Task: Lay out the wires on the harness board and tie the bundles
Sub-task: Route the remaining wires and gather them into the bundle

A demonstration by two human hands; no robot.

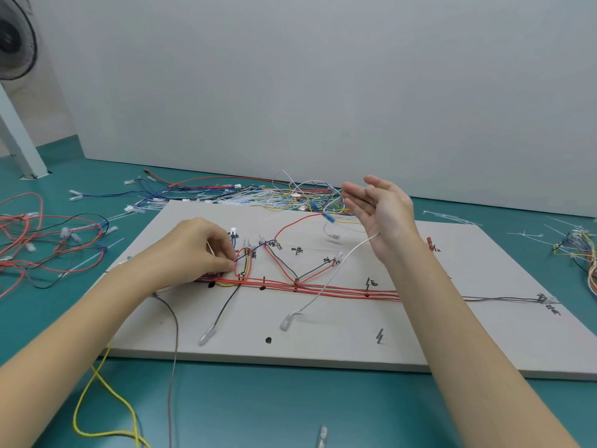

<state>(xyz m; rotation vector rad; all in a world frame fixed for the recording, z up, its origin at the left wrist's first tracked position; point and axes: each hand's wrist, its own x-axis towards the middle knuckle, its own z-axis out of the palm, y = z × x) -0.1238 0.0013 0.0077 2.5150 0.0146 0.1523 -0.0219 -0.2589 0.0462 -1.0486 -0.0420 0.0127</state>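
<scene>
We count one board [339, 347], one fan [14, 37], two hands, left [193, 250] and right [384, 215], and three wire piles.

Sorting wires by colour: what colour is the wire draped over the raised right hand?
White wire, seen in the head view.

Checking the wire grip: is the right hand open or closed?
Open: the right hand has straight, spread fingers; the white wire hangs beside its palm.
</scene>
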